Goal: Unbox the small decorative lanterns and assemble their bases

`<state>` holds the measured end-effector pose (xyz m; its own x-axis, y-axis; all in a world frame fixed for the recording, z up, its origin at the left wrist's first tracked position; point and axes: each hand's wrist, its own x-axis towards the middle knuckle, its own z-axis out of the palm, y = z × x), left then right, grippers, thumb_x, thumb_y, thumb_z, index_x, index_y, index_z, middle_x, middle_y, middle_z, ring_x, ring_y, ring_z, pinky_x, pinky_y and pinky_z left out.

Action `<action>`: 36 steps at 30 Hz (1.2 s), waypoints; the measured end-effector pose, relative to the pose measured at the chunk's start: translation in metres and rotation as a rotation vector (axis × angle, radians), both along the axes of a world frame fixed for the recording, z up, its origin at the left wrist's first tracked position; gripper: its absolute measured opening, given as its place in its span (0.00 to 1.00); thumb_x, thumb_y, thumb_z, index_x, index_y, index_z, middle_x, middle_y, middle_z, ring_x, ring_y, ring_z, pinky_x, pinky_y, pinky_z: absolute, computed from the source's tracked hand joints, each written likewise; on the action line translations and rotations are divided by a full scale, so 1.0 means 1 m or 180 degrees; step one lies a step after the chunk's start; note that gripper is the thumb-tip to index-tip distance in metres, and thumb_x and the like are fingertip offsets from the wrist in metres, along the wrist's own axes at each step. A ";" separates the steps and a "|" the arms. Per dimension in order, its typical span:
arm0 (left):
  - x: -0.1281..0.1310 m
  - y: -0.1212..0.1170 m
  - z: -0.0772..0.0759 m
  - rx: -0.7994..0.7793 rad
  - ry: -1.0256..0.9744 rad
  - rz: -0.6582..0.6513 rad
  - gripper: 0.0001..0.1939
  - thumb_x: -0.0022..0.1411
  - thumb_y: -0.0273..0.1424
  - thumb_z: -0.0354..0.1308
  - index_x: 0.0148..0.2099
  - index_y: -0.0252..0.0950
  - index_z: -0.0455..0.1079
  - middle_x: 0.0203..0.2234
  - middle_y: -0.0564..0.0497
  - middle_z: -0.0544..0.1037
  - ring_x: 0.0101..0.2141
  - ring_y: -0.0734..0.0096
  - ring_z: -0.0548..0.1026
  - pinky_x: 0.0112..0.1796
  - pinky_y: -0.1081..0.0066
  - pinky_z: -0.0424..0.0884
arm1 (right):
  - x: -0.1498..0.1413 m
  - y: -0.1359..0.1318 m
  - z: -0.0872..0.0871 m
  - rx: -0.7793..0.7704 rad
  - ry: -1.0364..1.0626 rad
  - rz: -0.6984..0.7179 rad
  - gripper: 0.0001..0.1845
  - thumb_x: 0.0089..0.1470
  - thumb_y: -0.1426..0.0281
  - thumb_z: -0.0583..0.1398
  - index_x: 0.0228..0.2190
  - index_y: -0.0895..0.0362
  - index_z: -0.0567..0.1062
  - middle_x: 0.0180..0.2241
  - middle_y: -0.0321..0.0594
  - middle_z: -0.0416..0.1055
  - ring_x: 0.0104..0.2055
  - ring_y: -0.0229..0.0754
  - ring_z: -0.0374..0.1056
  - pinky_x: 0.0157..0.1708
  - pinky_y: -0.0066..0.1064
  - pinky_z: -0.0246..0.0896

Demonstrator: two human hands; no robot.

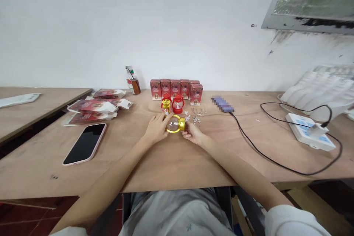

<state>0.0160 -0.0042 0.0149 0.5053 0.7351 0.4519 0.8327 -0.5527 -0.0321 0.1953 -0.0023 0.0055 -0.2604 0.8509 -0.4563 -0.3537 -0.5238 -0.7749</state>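
At the middle of a brown counter, a gold lantern with a clear body is held on its side, the left hand closed on its clear end and the right hand on its gold base. Red lanterns are seen standing just beyond it, with silvery discs scattered near the right hand. By its look, the lantern is judged light and stiff, its glossy finish apt to be slippery and its clear wall easily cracked under hard squeezing. The surest hold is thought to be offered by the base; the clear body is better only steadied.
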 end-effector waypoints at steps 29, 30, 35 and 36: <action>0.010 0.006 -0.022 -0.0530 -0.2756 -0.0613 0.28 0.52 0.35 0.60 0.53 0.35 0.58 0.47 0.43 0.71 0.47 0.61 0.71 0.47 0.63 0.67 | 0.068 0.047 -0.010 0.1051 -0.0787 -0.2164 0.11 0.51 0.75 0.50 0.19 0.54 0.57 0.13 0.24 0.48 0.14 0.29 0.43 0.13 0.21 0.39; 0.009 0.008 -0.024 -0.0500 -0.2842 -0.0598 0.29 0.52 0.36 0.60 0.54 0.35 0.58 0.48 0.43 0.71 0.48 0.61 0.71 0.49 0.63 0.66 | 0.071 0.051 -0.013 0.1060 -0.0779 -0.2302 0.10 0.50 0.76 0.49 0.19 0.54 0.57 0.13 0.25 0.49 0.14 0.29 0.45 0.14 0.21 0.42; 0.008 0.012 -0.028 -0.0727 -0.2975 -0.0342 0.27 0.54 0.40 0.59 0.53 0.35 0.59 0.48 0.43 0.72 0.48 0.59 0.71 0.49 0.61 0.66 | 0.073 0.062 -0.022 0.1096 -0.0618 -0.2580 0.08 0.48 0.74 0.49 0.20 0.54 0.59 0.16 0.27 0.57 0.18 0.30 0.57 0.22 0.22 0.58; 0.008 0.013 -0.028 -0.0779 -0.2986 -0.0296 0.26 0.54 0.40 0.59 0.53 0.35 0.60 0.47 0.43 0.72 0.48 0.59 0.71 0.49 0.61 0.66 | 0.073 0.063 -0.023 0.1112 -0.0584 -0.2590 0.07 0.48 0.74 0.49 0.20 0.54 0.59 0.16 0.28 0.58 0.20 0.31 0.59 0.25 0.23 0.60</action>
<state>0.0238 0.0084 -0.0135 0.0788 0.8376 0.5405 0.4139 -0.5208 0.7466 0.2682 0.0606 -0.0172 0.5339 0.8381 -0.1125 -0.3672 0.1099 -0.9236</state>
